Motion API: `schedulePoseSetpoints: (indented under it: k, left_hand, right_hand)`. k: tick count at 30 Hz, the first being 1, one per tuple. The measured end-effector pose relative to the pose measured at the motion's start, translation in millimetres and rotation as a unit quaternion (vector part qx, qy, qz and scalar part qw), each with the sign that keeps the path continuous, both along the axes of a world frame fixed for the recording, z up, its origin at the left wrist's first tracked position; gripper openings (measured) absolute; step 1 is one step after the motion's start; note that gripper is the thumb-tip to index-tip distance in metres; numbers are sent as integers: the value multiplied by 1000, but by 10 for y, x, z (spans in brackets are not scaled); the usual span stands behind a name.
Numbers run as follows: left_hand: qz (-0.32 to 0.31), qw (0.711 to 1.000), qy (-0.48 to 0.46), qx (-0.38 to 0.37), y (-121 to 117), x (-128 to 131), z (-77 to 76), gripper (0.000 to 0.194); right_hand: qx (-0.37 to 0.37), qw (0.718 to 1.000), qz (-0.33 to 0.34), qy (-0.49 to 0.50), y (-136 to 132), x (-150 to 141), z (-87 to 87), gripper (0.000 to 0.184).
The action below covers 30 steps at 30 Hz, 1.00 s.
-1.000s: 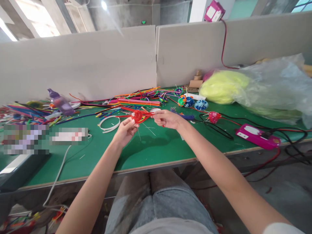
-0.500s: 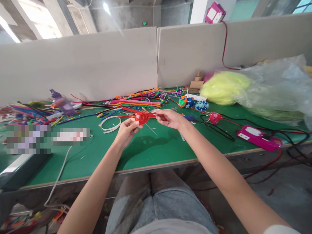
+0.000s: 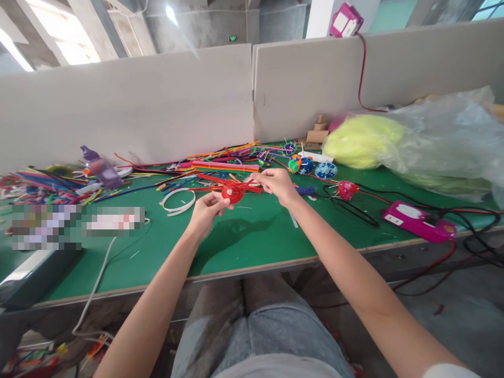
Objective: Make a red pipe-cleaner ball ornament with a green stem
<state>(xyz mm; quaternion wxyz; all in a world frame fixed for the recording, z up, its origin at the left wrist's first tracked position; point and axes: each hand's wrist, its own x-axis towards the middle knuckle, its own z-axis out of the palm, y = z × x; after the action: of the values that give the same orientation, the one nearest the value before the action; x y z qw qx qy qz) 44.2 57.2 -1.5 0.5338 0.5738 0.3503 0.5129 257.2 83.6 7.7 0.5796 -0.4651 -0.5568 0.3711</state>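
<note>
On my feed, the left hand point(image 3: 208, 210) pinched the disc point(image 3: 233, 195) and the right hand point(image 3: 276, 185) a red strip point(image 3: 249, 185), so I judged steady, gentle tension best.

Light over the green workbench point(image 3: 271, 241) is bright and slightly hazy. High beyond its left half, window panes point(image 3: 65, 31) burn out to white and a lamp point(image 3: 171, 14) trails a thin flare streak. The left hand point(image 3: 207, 212) and right hand point(image 3: 277, 185) cast soft-edged shadows on the workbench; the space beneath it is dim. At its right end, a plastic bag point(image 3: 444, 136) carries a milky sheen. Pipe cleaners point(image 3: 224, 166) along its back smear softly together, pixelation masks patches at its left end, and wide-angle stretching lengthens the forearms point(image 3: 354, 268) before it.
</note>
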Motion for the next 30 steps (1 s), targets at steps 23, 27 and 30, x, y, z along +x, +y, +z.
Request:
schedulePoseSetpoints:
  k: [23, 27, 30]
  left_hand:
    - [20, 995, 85, 40, -4, 32, -71, 29]
    - [109, 980, 81, 146, -13, 32, -95, 31]
    - [171, 930, 160, 283, -44, 8, -79, 30]
  right_hand:
    - [5, 977, 209, 49, -102, -74, 29, 41]
    - [23, 978, 198, 59, -80, -140, -4, 42]
    - [27, 977, 193, 86, -86, -193, -3, 39]
